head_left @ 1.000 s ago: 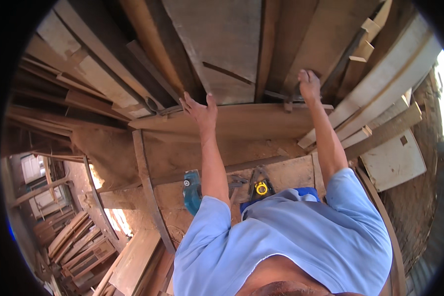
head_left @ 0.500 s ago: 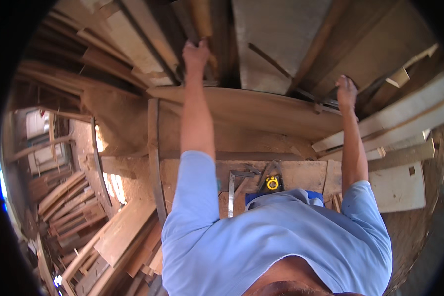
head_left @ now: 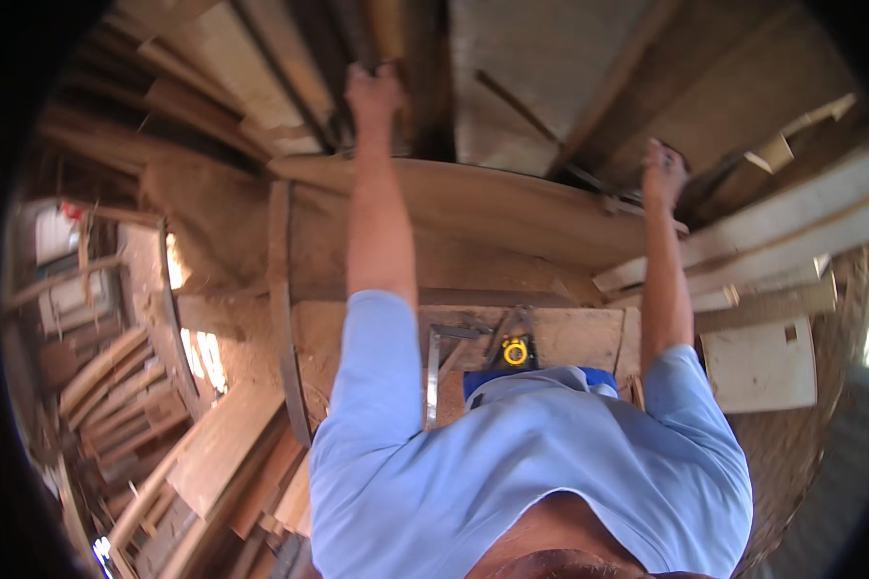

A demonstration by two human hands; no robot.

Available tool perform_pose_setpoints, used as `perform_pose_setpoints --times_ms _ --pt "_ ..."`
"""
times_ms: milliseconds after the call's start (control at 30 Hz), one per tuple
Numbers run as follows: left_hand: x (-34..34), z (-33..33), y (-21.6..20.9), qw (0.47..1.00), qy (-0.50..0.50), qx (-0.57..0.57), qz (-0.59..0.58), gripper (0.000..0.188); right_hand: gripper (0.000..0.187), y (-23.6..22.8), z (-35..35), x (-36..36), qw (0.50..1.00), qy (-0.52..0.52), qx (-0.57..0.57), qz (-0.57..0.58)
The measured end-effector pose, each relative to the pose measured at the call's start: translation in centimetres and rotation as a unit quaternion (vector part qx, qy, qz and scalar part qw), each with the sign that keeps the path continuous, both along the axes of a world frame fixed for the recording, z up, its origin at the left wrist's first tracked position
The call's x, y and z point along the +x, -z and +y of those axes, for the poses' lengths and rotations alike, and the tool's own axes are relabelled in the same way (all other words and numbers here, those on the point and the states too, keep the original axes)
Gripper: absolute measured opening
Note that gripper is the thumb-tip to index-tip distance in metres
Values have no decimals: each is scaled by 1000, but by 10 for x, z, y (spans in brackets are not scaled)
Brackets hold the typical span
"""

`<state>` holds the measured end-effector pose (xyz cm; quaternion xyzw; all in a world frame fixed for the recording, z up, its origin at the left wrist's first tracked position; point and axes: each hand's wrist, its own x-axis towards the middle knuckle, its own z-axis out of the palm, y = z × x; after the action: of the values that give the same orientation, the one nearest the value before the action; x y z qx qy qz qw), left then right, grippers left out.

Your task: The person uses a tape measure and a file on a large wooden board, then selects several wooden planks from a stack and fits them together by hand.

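My left hand (head_left: 374,96) reaches far forward, its fingers closed at the edge of a dark wooden plank (head_left: 352,29) that stands among other upright boards. To the right, my right hand (head_left: 664,176) is held out in front of a wide brown panel (head_left: 719,106). Its fingers are curled together, and whatever they hold is hidden. Between the two hands a pale grey panel (head_left: 512,125) leans upright, with a thin dark stick (head_left: 517,104) slanting across it. Below it runs a long brown board (head_left: 483,198).
On the bench (head_left: 574,333) close to my body lie a metal square (head_left: 434,372) and a yellow-and-black tape measure (head_left: 516,351). Stacked timber (head_left: 126,396) fills the left side. Pale planks (head_left: 772,222) lie at the right, above a white panel (head_left: 758,367).
The whole view has shifted slightly, so most things sit a little further left and up. Both hands stay at about the same places against the boards.
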<state>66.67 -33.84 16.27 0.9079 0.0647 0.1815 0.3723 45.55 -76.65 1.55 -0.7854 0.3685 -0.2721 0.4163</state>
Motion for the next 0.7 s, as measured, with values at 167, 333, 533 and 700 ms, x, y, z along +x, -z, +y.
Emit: perform_pose_setpoints --times_ms 167,333,533,700 --pt "18 7 28 994 27 -102 -1 57 36 4 32 16 982 87 114 -125" --pt "-3 0 14 998 -59 12 -28 68 31 -19 39 -2 962 39 241 -119" --pt "13 17 29 989 -55 10 -137 65 24 -22 40 -7 963 -38 228 -141" --pt "-6 14 19 987 7 -148 -59 53 22 -41 43 -6 971 -89 202 -88"
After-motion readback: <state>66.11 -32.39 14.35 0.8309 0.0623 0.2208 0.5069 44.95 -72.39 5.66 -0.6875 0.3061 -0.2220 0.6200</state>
